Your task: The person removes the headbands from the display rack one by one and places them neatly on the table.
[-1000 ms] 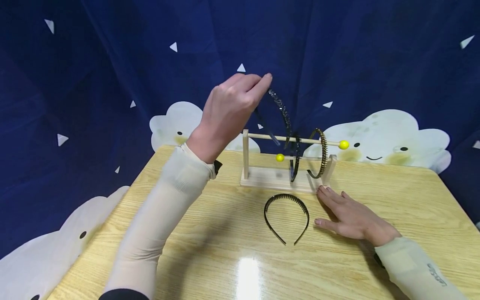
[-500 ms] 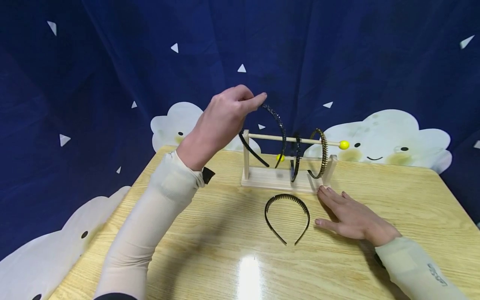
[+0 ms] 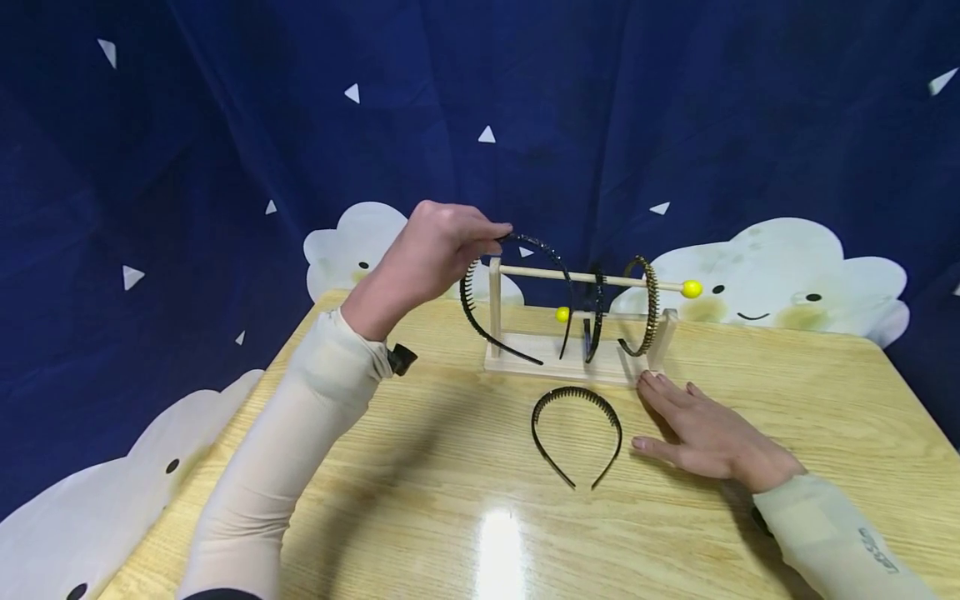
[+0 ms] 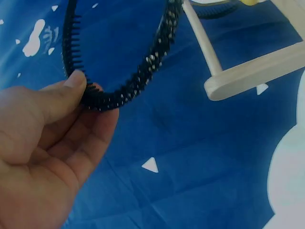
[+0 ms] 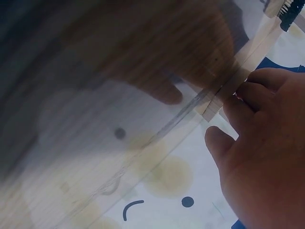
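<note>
My left hand [image 3: 442, 250] pinches a black sparkly toothed headband [image 3: 552, 252] by its top, with the tips hanging down. This headband is by the left end of the wooden stand [image 3: 510, 352]; whether it straddles the rod is unclear. In the left wrist view, thumb and fingers clasp the glittering band [image 4: 138, 83]. A dark headband [image 3: 597, 312] and a gold-and-black headband [image 3: 651, 304] hang on the stand. Another black toothed headband [image 3: 534, 425] lies on the table before it. My right hand [image 3: 708, 437] rests with extended fingers, fingertips at the stand's front right corner.
The stand has an upper rod [image 3: 615, 280] ending in a yellow ball [image 3: 692, 289] at right, and another yellow ball [image 3: 562, 314] lower down. A wooden table [image 3: 420, 500] carries everything. Behind it hangs a dark blue curtain [image 3: 660, 108] with clouds and triangles.
My left hand has lowered and shifted left, bringing the sparkly headband down to the stand's left end. The right hand and the other headbands stay in place.
</note>
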{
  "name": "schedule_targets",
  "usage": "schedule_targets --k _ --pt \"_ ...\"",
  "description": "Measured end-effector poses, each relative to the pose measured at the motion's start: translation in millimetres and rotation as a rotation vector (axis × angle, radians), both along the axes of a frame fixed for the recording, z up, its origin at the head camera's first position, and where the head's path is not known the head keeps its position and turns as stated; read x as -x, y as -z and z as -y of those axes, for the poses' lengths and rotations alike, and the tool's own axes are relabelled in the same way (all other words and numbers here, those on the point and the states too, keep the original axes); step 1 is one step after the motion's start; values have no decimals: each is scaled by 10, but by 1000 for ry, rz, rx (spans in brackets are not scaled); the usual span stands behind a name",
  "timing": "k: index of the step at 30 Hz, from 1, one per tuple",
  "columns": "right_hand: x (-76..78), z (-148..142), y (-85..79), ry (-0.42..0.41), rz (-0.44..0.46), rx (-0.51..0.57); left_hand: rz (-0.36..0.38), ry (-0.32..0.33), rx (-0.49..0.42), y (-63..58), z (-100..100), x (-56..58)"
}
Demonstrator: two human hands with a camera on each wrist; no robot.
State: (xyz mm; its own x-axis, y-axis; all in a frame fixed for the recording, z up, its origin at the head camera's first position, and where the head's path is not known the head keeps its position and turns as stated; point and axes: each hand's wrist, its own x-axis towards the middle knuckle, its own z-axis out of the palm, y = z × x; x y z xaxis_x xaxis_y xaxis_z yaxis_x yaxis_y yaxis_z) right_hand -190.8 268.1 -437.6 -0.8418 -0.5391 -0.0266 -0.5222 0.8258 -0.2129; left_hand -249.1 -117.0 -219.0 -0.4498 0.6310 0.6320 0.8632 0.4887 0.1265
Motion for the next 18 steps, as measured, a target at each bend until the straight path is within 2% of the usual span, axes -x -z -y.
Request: schedule_targets --k 4,7,18 --pt "4 -8 -9 1 0 -5 117 20 8 63 53 20" --pt "-3 -17 -33 2 0 -5 173 44 15 112 83 35" --pt "-36 -14 -61 4 7 7 272 47 77 260 169 79"
